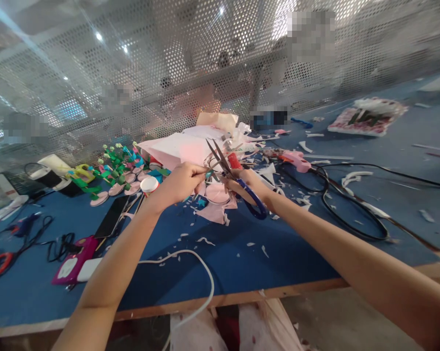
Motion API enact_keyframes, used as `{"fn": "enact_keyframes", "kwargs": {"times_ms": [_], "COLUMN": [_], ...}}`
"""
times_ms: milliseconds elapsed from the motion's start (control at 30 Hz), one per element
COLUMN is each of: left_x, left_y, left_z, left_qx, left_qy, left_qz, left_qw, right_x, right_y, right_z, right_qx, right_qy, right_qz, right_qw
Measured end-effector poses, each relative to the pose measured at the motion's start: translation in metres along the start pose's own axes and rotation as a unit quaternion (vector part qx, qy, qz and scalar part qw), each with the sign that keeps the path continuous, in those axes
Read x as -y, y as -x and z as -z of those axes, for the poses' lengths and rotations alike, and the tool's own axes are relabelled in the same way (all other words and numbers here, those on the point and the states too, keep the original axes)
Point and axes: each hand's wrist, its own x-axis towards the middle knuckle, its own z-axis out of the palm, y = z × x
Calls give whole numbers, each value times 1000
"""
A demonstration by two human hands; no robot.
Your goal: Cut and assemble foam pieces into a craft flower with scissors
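In the head view, my right hand (250, 181) is closed on scissors with dark blue handles (255, 207); their metal blades point up and away and stand apart. Just left of the blades is my left hand (183, 184), fingers pinched together. A small teal bit shows at its fingertips, too small to name. Below my hands lies a round pink disc (217, 193) on a cut scrap of pink paper (211, 213). Behind them are white and pale pink sheets (169, 150). A red cylinder (234, 161) shows behind the scissors.
Green and blue flower-like crafts on pink round bases (117, 189) stand at left, near a black phone (112, 217) and a magenta device (75, 261). A pink glue gun (296, 160) and black cable (326, 195) lie right. Paper scraps litter the blue table (278, 263).
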Motion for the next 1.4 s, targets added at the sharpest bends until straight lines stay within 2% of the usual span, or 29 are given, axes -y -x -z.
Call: {"fn": "enact_keyframes", "kwargs": {"times_ms": [300,433,700,867,1033,1233,1400], "left_x": [-2,1,5,2,0,6,7], "left_y": [4,4,2,2,0,-2,-3], "left_z": [4,7,11,7,1,2,2], "left_qx": [-28,-42,-19,-8,5,-6,0], "left_qy": [-27,-37,-12,8,12,11,25], "left_qz": [-6,-13,-1,6,14,3,3], "left_qw": [999,998,1000,1000,1000,1000,1000], "right_x": [-2,-1,-11,-12,-14,-16,-18], "right_y": [0,0,-4,-5,-4,-6,-7], "right_z": [-5,-7,-9,-4,9,19,21], "right_qx": [-39,-48,-52,2,64,141,133], "right_qy": [24,8,34,-13,12,-5,3], "right_qz": [35,28,25,18,47,56,42], "right_qw": [998,998,998,1000,997,988,990]}}
